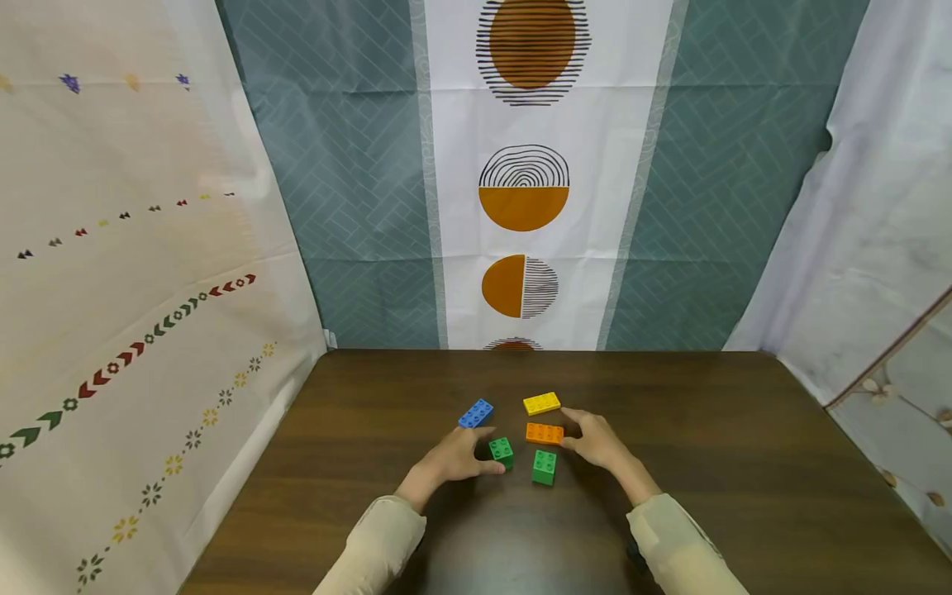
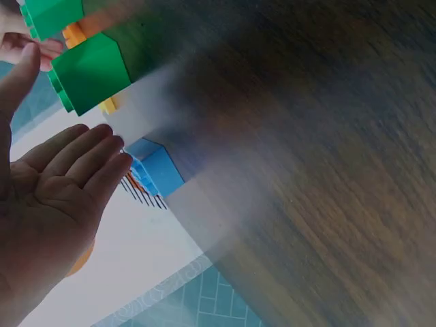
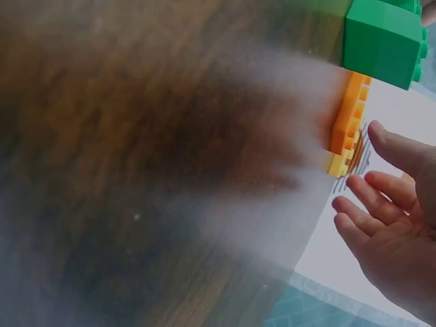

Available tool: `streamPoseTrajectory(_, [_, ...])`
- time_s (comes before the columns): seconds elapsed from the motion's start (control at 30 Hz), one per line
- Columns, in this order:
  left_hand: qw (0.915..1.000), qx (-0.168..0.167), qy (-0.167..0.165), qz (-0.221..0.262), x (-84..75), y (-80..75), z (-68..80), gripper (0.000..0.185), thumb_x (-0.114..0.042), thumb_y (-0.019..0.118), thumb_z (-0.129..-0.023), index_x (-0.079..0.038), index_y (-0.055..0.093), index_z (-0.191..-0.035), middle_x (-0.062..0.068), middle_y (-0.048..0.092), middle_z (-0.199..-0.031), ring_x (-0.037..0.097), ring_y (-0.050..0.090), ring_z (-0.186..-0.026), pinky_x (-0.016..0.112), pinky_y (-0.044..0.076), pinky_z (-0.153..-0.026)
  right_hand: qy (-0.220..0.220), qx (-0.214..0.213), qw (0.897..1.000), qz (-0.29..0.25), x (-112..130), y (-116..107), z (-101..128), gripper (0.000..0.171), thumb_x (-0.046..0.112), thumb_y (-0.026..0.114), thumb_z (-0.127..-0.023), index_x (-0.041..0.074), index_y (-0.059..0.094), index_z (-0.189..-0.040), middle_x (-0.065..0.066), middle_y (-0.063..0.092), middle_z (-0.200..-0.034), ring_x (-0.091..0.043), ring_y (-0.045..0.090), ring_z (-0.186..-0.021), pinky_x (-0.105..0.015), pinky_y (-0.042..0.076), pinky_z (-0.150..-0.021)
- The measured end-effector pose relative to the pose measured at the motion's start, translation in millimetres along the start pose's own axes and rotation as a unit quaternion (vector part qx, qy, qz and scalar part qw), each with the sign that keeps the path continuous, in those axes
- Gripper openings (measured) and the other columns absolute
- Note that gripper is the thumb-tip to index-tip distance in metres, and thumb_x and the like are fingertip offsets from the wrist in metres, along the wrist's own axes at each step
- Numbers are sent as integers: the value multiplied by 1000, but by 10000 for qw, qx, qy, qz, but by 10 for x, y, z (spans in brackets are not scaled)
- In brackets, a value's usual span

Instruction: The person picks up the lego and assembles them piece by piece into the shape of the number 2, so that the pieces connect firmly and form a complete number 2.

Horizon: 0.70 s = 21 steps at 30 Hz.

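Five toy building bricks, two green, one blue, one yellow and one orange, lie apart on a dark wooden table. My left hand (image 1: 455, 454) is nearest the left green brick (image 1: 502, 451), its thumb and fingers spread on either side and holding nothing. Just beyond those fingertips lies the blue brick (image 1: 476, 413). On the other side, my right hand (image 1: 597, 439) has its thumb close to the orange brick (image 1: 545, 434) and its fingers by the yellow brick (image 1: 541, 403). The right green brick (image 1: 544, 468) sits between the hands, nearer me. Both palms show bare in the wrist views.
The brown table (image 1: 744, 463) extends to both sides of the bricks. A patterned curtain (image 1: 357, 182) hangs behind its far edge. Pale cloths hang at the left (image 1: 149, 248) and right (image 1: 878, 207).
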<state>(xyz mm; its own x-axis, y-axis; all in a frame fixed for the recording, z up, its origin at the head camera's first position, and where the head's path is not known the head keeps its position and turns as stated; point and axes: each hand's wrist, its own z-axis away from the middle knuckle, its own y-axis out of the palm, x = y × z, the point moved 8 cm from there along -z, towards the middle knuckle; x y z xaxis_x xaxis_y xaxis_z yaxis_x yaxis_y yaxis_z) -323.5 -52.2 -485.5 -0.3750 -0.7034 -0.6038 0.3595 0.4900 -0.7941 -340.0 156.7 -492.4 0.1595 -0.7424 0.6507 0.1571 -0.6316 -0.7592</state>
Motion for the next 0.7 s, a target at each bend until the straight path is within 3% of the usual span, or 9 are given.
streamPoseTrajectory(0.2, [9999,-30,24,-144,27,27,-44,65,-28,78,-83,7,55,-132,22,59,-135,35,56,-125,51,47,-102,-18,116,9998,128,6,63,-73,51,6,70,-87,-4,54,-135,-27,53,-139,-45,48,-130,-57,42,-105])
streamPoseTrajectory(0.43, [9997,-29,-70,-232,51,47,-62,54,-28,77,-84,7,62,-123,20,65,-126,33,62,-117,48,51,-97,67,183,9996,202,-40,130,-144,52,6,71,-86,-5,54,-134,-27,54,-138,-45,49,-129,-56,43,-104])
streamPoseTrajectory(0.7, [9996,-126,-31,-256,49,66,-69,48,-27,76,-85,5,66,-118,17,69,-118,27,65,-104,44,54,-91,31,6,9993,381,-60,146,-134,49,6,73,-85,-2,59,-131,-24,58,-134,-43,52,-126,-55,44,-103])
